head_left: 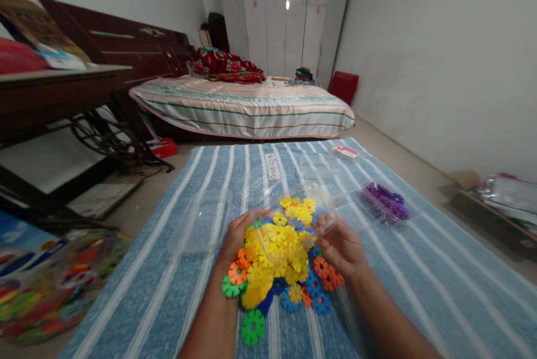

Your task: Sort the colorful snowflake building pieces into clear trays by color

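Note:
A clear plastic box [318, 191] is tilted over a heap of snowflake building discs, and yellow discs [281, 241] show in and under it; its blurred walls make the two hard to separate. My left hand [240, 236] is closed around the box's left side, the fingertips partly hidden. At the opposite side, my right hand [343, 244] pinches the box's edge. Around the yellow discs lie orange discs [238, 273], blue discs [321, 302] and a green disc [253, 327] near my left forearm.
A box of purple discs [385, 202] stands to the right on the striped cloth [168, 292]. Another clear container [201, 222] lies left. Farther back are a red-and-white card [346, 151] and a printed label [272, 166]. A bag of colourful pieces [62, 292] sits low at the left.

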Demonstrator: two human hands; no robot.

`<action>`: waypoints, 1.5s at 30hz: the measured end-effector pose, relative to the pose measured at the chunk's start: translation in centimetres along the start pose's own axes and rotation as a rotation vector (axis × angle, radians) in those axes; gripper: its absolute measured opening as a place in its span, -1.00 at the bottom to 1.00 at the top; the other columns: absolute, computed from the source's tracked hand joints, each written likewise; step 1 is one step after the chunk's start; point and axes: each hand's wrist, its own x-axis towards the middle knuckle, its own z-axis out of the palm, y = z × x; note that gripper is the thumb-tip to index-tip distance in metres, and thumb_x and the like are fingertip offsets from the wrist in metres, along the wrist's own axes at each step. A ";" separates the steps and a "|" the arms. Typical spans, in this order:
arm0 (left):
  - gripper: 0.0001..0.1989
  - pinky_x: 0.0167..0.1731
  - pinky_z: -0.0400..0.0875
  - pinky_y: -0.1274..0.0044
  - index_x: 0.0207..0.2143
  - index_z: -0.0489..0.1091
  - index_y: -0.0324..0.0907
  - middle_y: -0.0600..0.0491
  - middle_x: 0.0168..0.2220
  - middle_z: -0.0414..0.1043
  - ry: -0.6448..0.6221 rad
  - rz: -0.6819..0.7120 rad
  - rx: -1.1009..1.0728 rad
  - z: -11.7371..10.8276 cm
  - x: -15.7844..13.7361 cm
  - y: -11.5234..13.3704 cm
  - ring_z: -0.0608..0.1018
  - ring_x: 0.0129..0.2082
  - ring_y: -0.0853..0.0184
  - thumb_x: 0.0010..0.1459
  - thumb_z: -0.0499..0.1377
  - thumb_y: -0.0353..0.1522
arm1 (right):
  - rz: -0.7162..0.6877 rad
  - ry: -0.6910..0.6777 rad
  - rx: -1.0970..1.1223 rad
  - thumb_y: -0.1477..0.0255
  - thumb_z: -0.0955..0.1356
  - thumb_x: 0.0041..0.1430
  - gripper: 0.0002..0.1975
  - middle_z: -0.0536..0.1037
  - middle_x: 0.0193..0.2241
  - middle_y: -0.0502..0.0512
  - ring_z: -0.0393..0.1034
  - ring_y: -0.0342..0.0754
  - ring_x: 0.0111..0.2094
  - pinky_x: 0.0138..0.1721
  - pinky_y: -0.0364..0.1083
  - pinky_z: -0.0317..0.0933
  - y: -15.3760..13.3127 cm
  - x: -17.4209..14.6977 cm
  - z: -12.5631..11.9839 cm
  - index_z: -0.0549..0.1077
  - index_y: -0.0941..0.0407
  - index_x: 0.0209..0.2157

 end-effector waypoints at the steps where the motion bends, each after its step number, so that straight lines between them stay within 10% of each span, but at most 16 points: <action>1: -0.70 -0.14 0.47 0.38 -0.28 0.54 -0.27 -0.09 -0.22 0.59 0.008 0.042 0.039 0.0 0.1 0.0 0.57 -0.11 0.05 -0.08 0.32 -0.29 | -0.062 0.003 -0.073 0.32 0.48 -0.03 -0.80 0.45 -0.51 -0.02 0.33 -0.19 -0.51 -0.64 -0.27 0.18 -1.3 -0.5 -0.1 0.44 0.11 -0.53; 9: -0.67 0.05 0.35 0.37 -0.34 0.54 -0.26 -0.10 -0.24 0.59 0.046 0.194 0.165 -0.6 1.2 -0.6 0.57 -0.10 0.11 -0.09 0.33 -0.19 | -0.615 0.215 -0.989 0.33 0.45 0.02 -0.89 0.52 -0.46 0.11 0.37 -0.07 -0.49 -0.58 -0.13 0.24 -14.3 -7.8 -2.5 0.57 0.07 -0.48; 19: -0.69 0.01 0.40 0.44 -0.34 0.55 -0.19 0.00 -0.25 0.60 0.123 0.248 0.322 -0.1 0.6 -0.4 0.56 -0.10 0.14 -0.13 0.35 -0.19 | -0.091 -0.053 -2.182 0.39 0.40 0.03 -0.83 0.55 -0.28 0.10 0.49 0.02 -0.33 -0.34 -0.06 0.35 -11.2 -12.0 -5.8 0.51 0.04 -0.26; 33: -0.56 -0.07 0.44 0.43 -0.30 0.54 -0.18 -0.02 -0.22 0.60 0.177 0.324 0.681 -0.6 1.4 -0.1 0.57 -0.12 0.13 -0.13 0.24 -0.04 | 0.094 -0.053 -2.447 0.23 0.24 0.27 -0.68 0.57 -0.18 0.19 0.45 0.03 -0.12 -0.16 -0.10 0.26 -9.3 1.7 1.3 0.53 0.11 -0.17; 38: -0.56 -0.07 0.43 0.44 -0.32 0.55 -0.18 -0.02 -0.25 0.60 0.184 0.316 0.677 -0.6 1.6 -0.2 0.58 -0.14 0.15 -0.14 0.24 -0.04 | 0.396 -0.076 -2.566 0.24 0.30 0.18 -0.66 0.60 -0.22 0.34 0.50 0.15 -0.15 -0.20 -0.02 0.32 -7.2 3.0 1.2 0.57 0.18 -0.21; 45: -0.56 -0.10 0.43 0.44 -0.33 0.54 -0.18 -0.03 -0.24 0.60 0.184 0.293 0.652 -0.7 1.6 -0.3 0.57 -0.15 0.15 -0.15 0.24 -0.04 | 0.384 0.011 -2.634 0.47 0.25 0.18 -0.71 0.59 -0.25 0.40 0.53 0.13 -0.18 -0.22 -0.04 0.32 -6.8 3.2 -0.7 0.56 0.21 -0.17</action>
